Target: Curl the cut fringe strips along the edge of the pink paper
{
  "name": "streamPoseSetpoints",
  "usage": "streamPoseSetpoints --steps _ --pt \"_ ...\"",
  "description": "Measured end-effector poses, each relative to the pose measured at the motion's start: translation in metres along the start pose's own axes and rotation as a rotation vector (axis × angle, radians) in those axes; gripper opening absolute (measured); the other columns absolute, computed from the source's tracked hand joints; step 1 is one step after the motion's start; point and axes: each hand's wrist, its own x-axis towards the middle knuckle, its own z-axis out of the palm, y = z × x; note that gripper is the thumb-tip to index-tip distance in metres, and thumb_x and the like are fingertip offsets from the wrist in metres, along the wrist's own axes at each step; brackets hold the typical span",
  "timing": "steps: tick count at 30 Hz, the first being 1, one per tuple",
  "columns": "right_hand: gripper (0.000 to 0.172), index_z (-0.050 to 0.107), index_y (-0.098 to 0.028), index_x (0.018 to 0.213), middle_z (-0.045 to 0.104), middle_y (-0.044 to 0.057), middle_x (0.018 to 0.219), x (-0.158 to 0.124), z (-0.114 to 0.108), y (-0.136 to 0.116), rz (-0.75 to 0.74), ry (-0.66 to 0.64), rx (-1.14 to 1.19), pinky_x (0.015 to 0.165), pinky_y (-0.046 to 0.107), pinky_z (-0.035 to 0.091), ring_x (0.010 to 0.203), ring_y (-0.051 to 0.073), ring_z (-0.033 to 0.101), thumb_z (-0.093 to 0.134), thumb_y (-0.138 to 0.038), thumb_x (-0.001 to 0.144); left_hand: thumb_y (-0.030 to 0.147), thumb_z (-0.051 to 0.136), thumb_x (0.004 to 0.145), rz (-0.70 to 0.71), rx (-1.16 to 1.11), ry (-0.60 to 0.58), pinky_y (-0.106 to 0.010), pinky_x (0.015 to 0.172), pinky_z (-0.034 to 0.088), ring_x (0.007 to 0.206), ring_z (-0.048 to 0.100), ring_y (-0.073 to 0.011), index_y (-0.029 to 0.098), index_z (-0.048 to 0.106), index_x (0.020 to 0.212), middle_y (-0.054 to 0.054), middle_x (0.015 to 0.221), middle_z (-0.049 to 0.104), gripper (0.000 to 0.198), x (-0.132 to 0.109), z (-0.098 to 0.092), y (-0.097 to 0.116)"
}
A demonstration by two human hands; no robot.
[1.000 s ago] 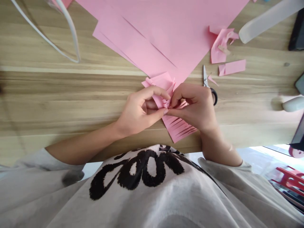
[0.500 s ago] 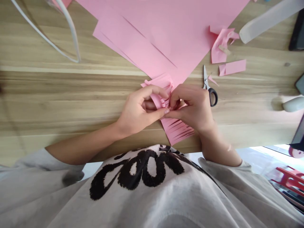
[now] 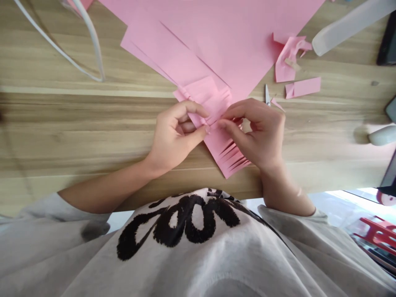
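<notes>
Fringed paper [image 3: 216, 144] mid-scene, at near corner of big pink sheet [image 3: 216, 33]. Left hand [image 3: 171, 140] at its uncut left edge, thumb and forefinger apart; pinch below, can't tell. Right hand [image 3: 262, 132] apparently pinches among cut strips [image 3: 232, 156]. Steady uncut edge, pull gently; strips likely tear.

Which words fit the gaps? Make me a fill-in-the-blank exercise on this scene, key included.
1. The left hand and the right hand touch a fringed strip of pink ____.
2. The scissors lie partly hidden by the person's ____ hand.
3. The big print on the pale shirt is ____.

Missing words: paper; right; black.
</notes>
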Motion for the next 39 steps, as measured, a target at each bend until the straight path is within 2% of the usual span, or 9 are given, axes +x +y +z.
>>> streamPoseSetpoints --steps 2,7,10,15,19,24,28,34,39 --pt "0.008 0.072 -0.024 0.085 0.077 0.003 0.083 -0.001 0.000 0.001 0.014 0.042 -0.031 0.066 0.034 0.057 0.074 0.018 0.069 0.069 -0.020 0.090 0.004 0.081 0.072 -0.026 0.012 0.050 -0.015 0.059 0.056 0.062 0.065 -0.0065 0.018 0.074 0.086 0.003 0.074 0.070 0.021 0.001 -0.001 0.001" --pt "0.027 0.073 -0.025 0.100 0.079 0.002 0.101 -0.004 0.001 0.005 0.065 0.090 -0.057 0.082 0.037 0.062 0.093 0.020 0.074 0.055 -0.008 0.091 0.002 0.077 0.075 -0.059 0.042 0.076 -0.019 0.064 0.058 0.069 0.069 -0.0087 0.020 0.080 0.083 0.002 0.079 0.077 0.020 0.000 0.001 0.006" --pt "0.035 0.073 -0.025 0.101 0.078 0.002 0.097 -0.006 0.001 0.005 0.071 0.108 -0.051 0.084 0.038 0.062 0.091 0.018 0.074 0.048 -0.003 0.091 0.005 0.077 0.077 -0.078 0.097 0.088 -0.020 0.064 0.057 0.069 0.069 -0.0090 0.021 0.083 0.086 0.002 0.080 0.079 0.020 0.000 0.002 0.008" --pt "0.039 0.073 -0.027 0.103 0.076 0.002 0.097 -0.007 0.001 0.006 0.078 0.126 -0.018 0.082 0.037 0.062 0.086 0.017 0.073 0.044 -0.002 0.092 0.008 0.084 0.072 -0.107 0.103 0.106 -0.018 0.058 0.053 0.062 0.065 -0.0072 0.021 0.083 0.085 0.003 0.074 0.077 0.019 0.000 0.004 0.011" --pt "0.037 0.073 -0.028 0.101 0.076 0.003 0.098 -0.007 0.001 0.006 0.117 0.156 0.020 0.080 0.038 0.061 0.083 0.018 0.071 0.046 -0.005 0.094 0.006 0.082 0.073 -0.095 0.048 0.092 -0.019 0.064 0.059 0.068 0.070 -0.0092 0.020 0.082 0.083 0.002 0.078 0.079 0.017 0.000 0.004 0.011" --pt "0.021 0.073 -0.029 0.098 0.076 0.004 0.096 -0.007 0.002 0.005 0.172 0.172 0.039 0.082 0.042 0.062 0.086 0.021 0.072 0.054 -0.019 0.098 0.005 0.081 0.075 -0.069 0.032 0.077 -0.022 0.073 0.064 0.077 0.075 -0.0122 0.019 0.081 0.084 0.001 0.085 0.080 0.016 0.000 0.002 0.007" --pt "0.007 0.074 -0.028 0.096 0.078 0.003 0.095 -0.007 0.004 0.008 0.140 0.164 0.036 0.080 0.040 0.063 0.087 0.021 0.073 0.068 -0.025 0.091 0.004 0.080 0.074 -0.076 0.042 0.082 -0.021 0.074 0.064 0.079 0.076 -0.0123 0.019 0.081 0.086 0.001 0.087 0.081 0.019 0.000 0.002 0.005" --pt "0.015 0.075 -0.027 0.089 0.079 0.002 0.089 -0.007 0.003 0.009 0.123 0.129 0.022 0.078 0.042 0.063 0.084 0.022 0.073 0.074 -0.014 0.081 0.006 0.080 0.074 -0.087 0.036 0.098 -0.016 0.073 0.061 0.077 0.074 -0.0093 0.020 0.083 0.086 0.002 0.083 0.081 0.019 0.001 0.002 0.008" --pt "0.017 0.073 -0.028 0.081 0.075 0.001 0.078 -0.005 0.000 0.002 0.057 0.122 0.036 0.074 0.043 0.060 0.080 0.023 0.070 0.072 -0.011 0.082 0.009 0.083 0.070 -0.097 0.060 0.101 -0.019 0.063 0.060 0.064 0.067 -0.0087 0.019 0.083 0.085 0.002 0.074 0.076 0.018 0.000 0.002 0.008"
